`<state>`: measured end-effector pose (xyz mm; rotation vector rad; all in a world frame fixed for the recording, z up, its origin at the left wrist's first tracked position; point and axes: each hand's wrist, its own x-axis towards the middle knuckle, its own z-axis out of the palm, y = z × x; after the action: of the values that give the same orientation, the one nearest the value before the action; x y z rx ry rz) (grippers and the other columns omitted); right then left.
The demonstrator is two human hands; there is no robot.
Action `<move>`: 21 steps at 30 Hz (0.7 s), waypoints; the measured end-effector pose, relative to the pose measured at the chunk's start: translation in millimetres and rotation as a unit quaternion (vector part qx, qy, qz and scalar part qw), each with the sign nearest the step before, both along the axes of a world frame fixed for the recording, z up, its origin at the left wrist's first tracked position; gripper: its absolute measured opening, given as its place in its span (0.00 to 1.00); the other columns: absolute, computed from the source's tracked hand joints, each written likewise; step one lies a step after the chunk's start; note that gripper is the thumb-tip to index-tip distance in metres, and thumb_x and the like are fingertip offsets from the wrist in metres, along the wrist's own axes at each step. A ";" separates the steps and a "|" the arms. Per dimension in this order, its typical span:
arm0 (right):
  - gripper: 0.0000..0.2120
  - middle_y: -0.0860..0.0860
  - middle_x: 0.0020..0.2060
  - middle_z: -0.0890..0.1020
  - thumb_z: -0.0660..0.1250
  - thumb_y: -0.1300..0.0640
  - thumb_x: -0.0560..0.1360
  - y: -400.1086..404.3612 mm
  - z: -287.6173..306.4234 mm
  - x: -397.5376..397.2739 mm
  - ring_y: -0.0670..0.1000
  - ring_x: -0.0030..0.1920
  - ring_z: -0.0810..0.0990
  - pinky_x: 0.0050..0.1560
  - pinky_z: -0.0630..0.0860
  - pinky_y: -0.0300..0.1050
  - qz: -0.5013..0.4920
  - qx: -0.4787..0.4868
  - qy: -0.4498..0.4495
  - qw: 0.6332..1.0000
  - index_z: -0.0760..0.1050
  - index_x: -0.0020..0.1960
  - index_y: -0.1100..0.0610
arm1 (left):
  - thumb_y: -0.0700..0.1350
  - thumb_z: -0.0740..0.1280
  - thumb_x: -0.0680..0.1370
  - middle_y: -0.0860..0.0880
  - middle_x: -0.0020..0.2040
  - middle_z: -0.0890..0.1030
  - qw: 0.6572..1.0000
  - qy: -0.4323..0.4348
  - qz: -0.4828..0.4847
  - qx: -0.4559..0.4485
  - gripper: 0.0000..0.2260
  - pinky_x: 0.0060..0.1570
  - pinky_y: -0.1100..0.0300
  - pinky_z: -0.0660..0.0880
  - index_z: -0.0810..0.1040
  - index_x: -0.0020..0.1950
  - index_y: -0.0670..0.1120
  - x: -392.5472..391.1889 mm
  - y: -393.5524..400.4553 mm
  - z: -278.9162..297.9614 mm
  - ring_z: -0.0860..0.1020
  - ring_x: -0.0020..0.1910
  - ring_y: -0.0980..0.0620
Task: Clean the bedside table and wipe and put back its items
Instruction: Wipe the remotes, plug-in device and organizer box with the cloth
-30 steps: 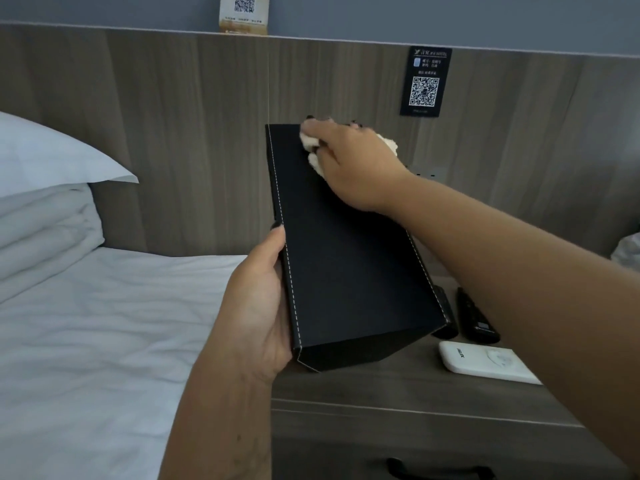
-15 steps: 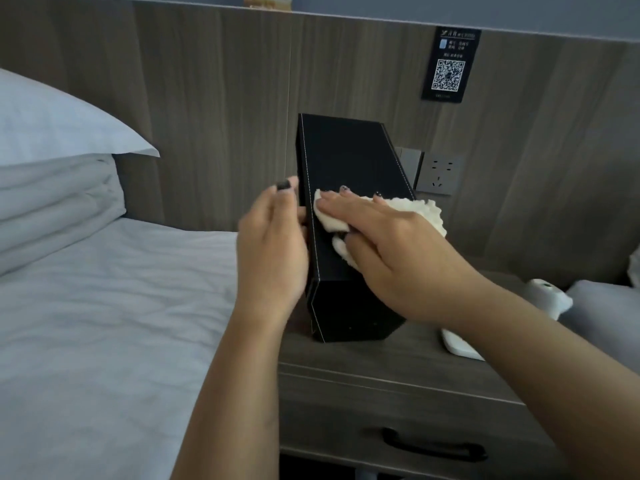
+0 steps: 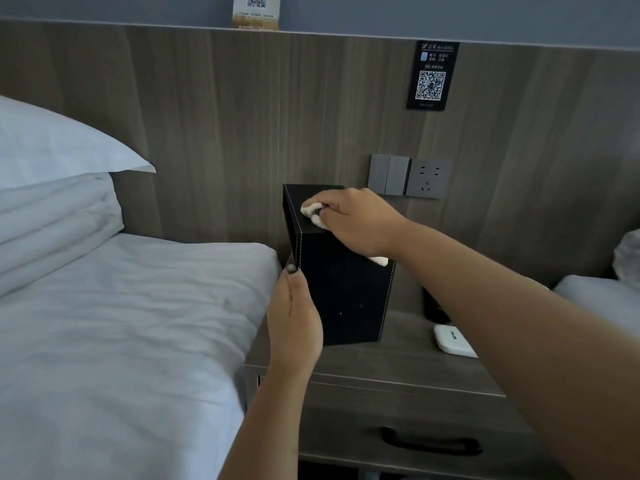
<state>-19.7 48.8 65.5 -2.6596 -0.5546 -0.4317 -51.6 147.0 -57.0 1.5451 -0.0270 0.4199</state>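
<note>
While left hand point(image 3: 298, 317) steadies black box point(image 3: 346, 289), right hand point(image 3: 353, 220) fingers clutch cloth point(image 3: 311, 211).

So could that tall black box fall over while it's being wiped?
It might. The black box stands tall on the bedside table, close to its bed-side edge. The right hand rubs a white cloth across its top, and only the left hand steadies its side. A hard push could tip it. It could also knock the white gadget lying just beside it.
</note>
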 end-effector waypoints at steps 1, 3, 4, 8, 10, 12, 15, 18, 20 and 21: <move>0.15 0.45 0.55 0.82 0.56 0.59 0.80 0.1 -1.5 0.3 0.46 0.56 0.78 0.59 0.73 0.43 0.000 0.006 -0.007 1.000 0.78 0.61 0.52 | 0.51 0.49 0.84 0.45 0.39 0.75 1.000 -0.013 0.005 0.003 0.18 0.41 0.62 0.71 0.73 0.44 0.44 -0.1 0.1 -0.3 0.74 0.39 0.53; 0.16 0.45 0.54 0.82 0.55 0.59 0.80 -0.8 -3.9 -0.3 0.45 0.55 0.78 0.58 0.74 0.42 0.006 0.010 -0.023 1.000 0.77 0.62 0.52 | 0.49 0.51 0.84 0.48 0.33 0.70 0.999 -0.034 0.010 0.002 0.17 0.35 0.64 0.69 0.68 0.38 0.48 1.0 1.5 -0.6 0.69 0.32 0.56; 0.16 0.45 0.54 0.82 0.55 0.59 0.81 -2.6 -3.9 -2.3 0.43 0.53 0.78 0.55 0.74 0.39 0.009 0.013 -0.028 0.999 0.77 0.62 0.52 | 0.48 0.52 0.84 0.49 0.32 0.68 0.999 -0.042 0.005 0.001 0.17 0.33 0.63 0.68 0.67 0.36 0.50 1.6 2.0 0.1 0.67 0.30 0.57; 0.15 0.45 0.40 0.82 0.57 0.59 0.80 -23.5 4.4 -16.5 0.40 0.30 0.75 0.29 0.70 0.33 0.005 0.103 -0.032 0.994 0.78 0.61 0.51 | 0.45 0.56 0.83 0.51 0.29 0.66 0.993 -0.121 -0.017 0.000 0.17 0.28 0.63 0.64 0.66 0.34 0.49 2.7 2.1 17.9 0.63 0.28 0.57; 0.15 0.41 0.39 0.81 0.57 0.60 0.79 -35.2 12.9 -29.2 0.38 0.32 0.77 0.32 0.71 0.30 -0.014 0.147 -0.060 0.987 0.80 0.57 0.48 | 0.46 0.58 0.83 0.52 0.29 0.66 0.985 -0.168 -0.031 -0.001 0.17 0.28 0.64 0.64 0.66 0.33 0.48 -0.2 0.1 33.8 0.63 0.28 0.57; 0.16 0.36 0.42 0.81 0.57 0.61 0.78 -39.2 25.9 -39.9 0.32 0.40 0.77 0.39 0.70 0.24 -0.019 0.157 -0.101 0.982 0.81 0.53 0.46 | 0.47 0.59 0.82 0.54 0.27 0.65 0.981 -0.188 -0.048 -0.020 0.18 0.28 0.64 0.63 0.65 0.32 0.46 -6.4 -3.5 49.0 0.63 0.28 0.57; 0.16 0.39 0.45 0.83 0.57 0.60 0.78 -30.0 49.8 -51.7 0.38 0.45 0.79 0.44 0.73 0.31 0.003 0.105 -0.163 0.981 0.82 0.54 0.49 | 0.50 0.59 0.82 0.47 0.30 0.65 0.979 -0.163 -0.060 -0.106 0.22 0.30 0.59 0.63 0.66 0.36 0.35 -19.7 -10.1 70.8 0.63 0.30 0.50; 0.15 0.40 0.38 0.81 0.56 0.56 0.77 -18.3 62.9 -57.6 0.42 0.37 0.79 0.40 0.74 0.43 0.015 0.011 -0.232 0.973 0.80 0.54 0.48 | 0.52 0.60 0.82 0.48 0.37 0.70 0.961 -0.112 -0.102 -0.233 0.23 0.37 0.53 0.63 0.69 0.44 0.30 -29.0 -11.7 87.6 0.65 0.37 0.49; 0.15 0.40 0.34 0.76 0.54 0.54 0.77 -14.1 64.4 -59.5 0.44 0.34 0.74 0.38 0.70 0.44 0.001 -0.072 -0.275 0.959 0.78 0.55 0.47 | 0.53 0.61 0.82 0.48 0.39 0.70 0.953 -0.096 -0.113 -0.263 0.23 0.39 0.52 0.62 0.70 0.45 0.31 -30.6 -9.7 93.1 0.65 0.39 0.49; 0.16 0.40 0.34 0.74 0.53 0.53 0.77 -12.7 64.8 -60.1 0.46 0.34 0.73 0.37 0.69 0.44 -0.004 -0.093 -0.287 0.953 0.77 0.56 0.47 | 0.53 0.61 0.82 0.48 0.40 0.71 0.951 -0.093 -0.119 -0.269 0.22 0.39 0.51 0.63 0.71 0.45 0.32 -30.9 -8.1 94.1 0.66 0.40 0.49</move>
<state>-79.8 36.1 130.3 -2.6947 -0.7808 -1.2301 -82.5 139.0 37.0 0.9460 -0.2266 0.3425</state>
